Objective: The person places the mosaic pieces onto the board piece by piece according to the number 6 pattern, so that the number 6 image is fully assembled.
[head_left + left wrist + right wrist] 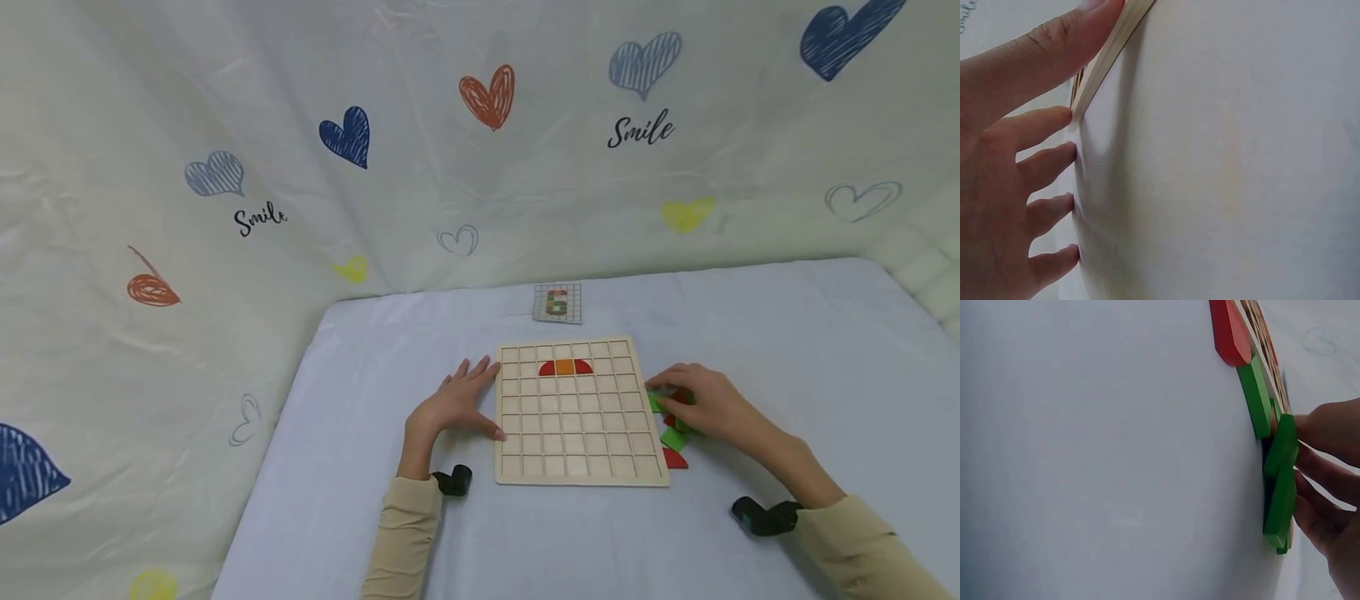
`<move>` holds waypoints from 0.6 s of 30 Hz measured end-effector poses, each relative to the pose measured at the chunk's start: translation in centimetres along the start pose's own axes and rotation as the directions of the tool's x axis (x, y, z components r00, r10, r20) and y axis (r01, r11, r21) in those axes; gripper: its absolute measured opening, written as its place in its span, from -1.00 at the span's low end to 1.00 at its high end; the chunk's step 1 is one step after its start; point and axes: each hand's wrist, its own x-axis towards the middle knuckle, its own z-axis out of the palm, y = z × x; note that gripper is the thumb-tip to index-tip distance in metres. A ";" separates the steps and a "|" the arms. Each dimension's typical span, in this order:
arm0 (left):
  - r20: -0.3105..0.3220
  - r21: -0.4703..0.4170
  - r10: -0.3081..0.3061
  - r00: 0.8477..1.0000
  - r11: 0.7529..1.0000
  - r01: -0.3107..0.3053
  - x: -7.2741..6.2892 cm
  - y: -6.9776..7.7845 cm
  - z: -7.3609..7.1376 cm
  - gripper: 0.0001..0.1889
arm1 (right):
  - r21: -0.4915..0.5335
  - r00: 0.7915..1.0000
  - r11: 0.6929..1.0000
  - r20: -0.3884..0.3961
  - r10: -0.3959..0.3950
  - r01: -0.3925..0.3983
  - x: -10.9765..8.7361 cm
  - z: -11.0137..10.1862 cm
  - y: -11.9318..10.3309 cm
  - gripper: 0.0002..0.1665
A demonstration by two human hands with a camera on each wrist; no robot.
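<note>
A square wooden grid board [573,486] lies flat on the table. Two red quarter-round pieces [547,368] flank an orange square [565,367] in its upper rows. My left hand [453,406] is spread at the board's left side, thumb on the lower edge and fingertips at the upper edge. Against the right edge, my right hand [708,402] reaches with bent fingers into a small pile of green blocks [1282,506] and red ones. Fingertips touch the pile near a green block [656,403]; whether they pinch one is hidden behind the blocks.
A pattern card [557,303] with a coloured grid figure lies behind the board. A red quarter-round block [674,458] and a green block [673,439] lie beside the board's lower right edge. White cloth covers the table [375,375], and a curtain printed with hearts hangs behind it.
</note>
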 end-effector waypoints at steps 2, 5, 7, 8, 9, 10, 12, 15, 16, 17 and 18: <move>0.000 0.003 0.000 1.000 1.000 0.000 0.0 0.0 0.0 0.22 | -0.009 1.000 1.000 0.016 -0.017 0.017 -0.1 -0.1 0.2 -0.71; -0.007 -0.009 0.006 1.000 1.000 -0.006 0.0 0.0 0.0 0.22 | -0.018 0.998 0.999 0.041 -0.037 0.038 -0.2 -0.1 0.5 -0.71; -0.007 -0.014 0.008 1.000 1.000 -0.008 -0.1 0.0 -0.1 0.22 | -0.019 0.998 0.999 0.052 -0.035 0.036 -0.2 -0.1 0.6 -0.72; -0.009 -0.017 0.010 1.000 1.000 -0.010 -0.1 0.0 -0.1 0.22 | -0.018 0.998 0.999 0.057 -0.030 0.031 -0.2 -0.1 0.6 -0.72; -0.014 -0.021 0.012 1.000 1.000 -0.012 -0.1 0.0 -0.1 0.21 | -0.013 0.998 1.000 0.059 -0.020 0.021 -0.1 -0.2 0.6 -0.72; -0.019 -0.024 0.015 1.000 1.000 -0.016 0.0 -0.1 0.0 0.21 | -0.008 0.998 1.000 0.058 -0.010 0.011 -0.1 -0.2 0.6 -0.72; -0.018 -0.021 0.015 1.000 1.000 -0.015 0.0 0.0 -0.1 0.21 | 0.013 0.998 1.000 0.055 0.016 -0.017 0.0 -0.2 0.5 -0.71; -0.021 -0.019 0.015 1.000 1.000 -0.016 0.0 0.0 -0.1 0.21 | 0.048 0.997 0.997 0.050 0.055 -0.057 0.3 -0.1 0.2 -0.68; -0.019 -0.019 0.014 1.000 1.000 -0.014 0.0 0.0 -0.1 0.21 | 0.057 0.997 0.996 0.044 0.064 -0.067 0.4 0.0 0.2 -0.67; -0.018 -0.021 0.013 1.000 1.000 -0.013 -0.1 0.0 -0.1 0.21 | 0.065 0.997 0.995 0.036 0.068 -0.070 0.5 0.1 0.2 -0.67; -0.018 -0.021 0.014 1.000 1.000 -0.014 -0.1 0.0 -0.1 0.22 | 0.067 0.998 0.996 0.024 0.064 -0.066 0.5 0.1 0.2 -0.66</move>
